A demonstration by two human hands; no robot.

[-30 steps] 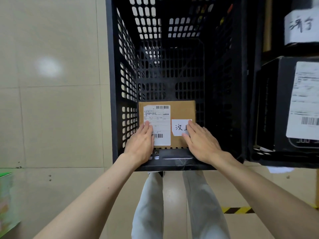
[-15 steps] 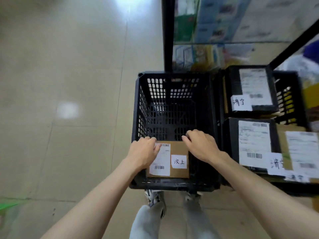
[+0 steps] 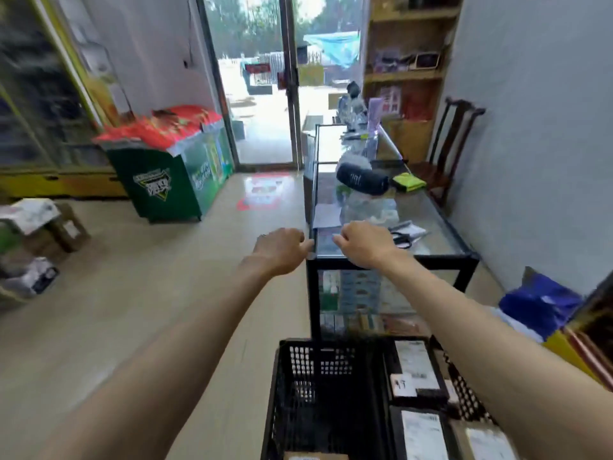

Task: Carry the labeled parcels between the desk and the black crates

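Standing over the crates, you face the glass-topped desk (image 3: 431, 227), which runs away from you toward the doorway, long axis straight ahead. Both arms are raised toward its near end. Your right hand (image 3: 361, 244) hangs over the near left corner of the top; your left hand (image 3: 282, 249) hangs just outside that corner, over the floor. The right is the nearer one to anything lying on the glass. Both hands hold nothing, fingers loosely curled downward.

No labeled parcel is plainly visible on the near end of the desk; what lies there is blurred, with a dark speaker (image 3: 361, 179) and a yellow-green cloth (image 3: 408, 181) farther along. My read is that your next pickup lies ahead and slightly right of your fingers.

Below your arms, the left black crate (image 3: 275, 403) holds one brown parcel (image 3: 315, 456), just showing at the bottom edge. The right black crate (image 3: 467, 400) holds several dark labeled parcels (image 3: 416, 370), labels facing up.
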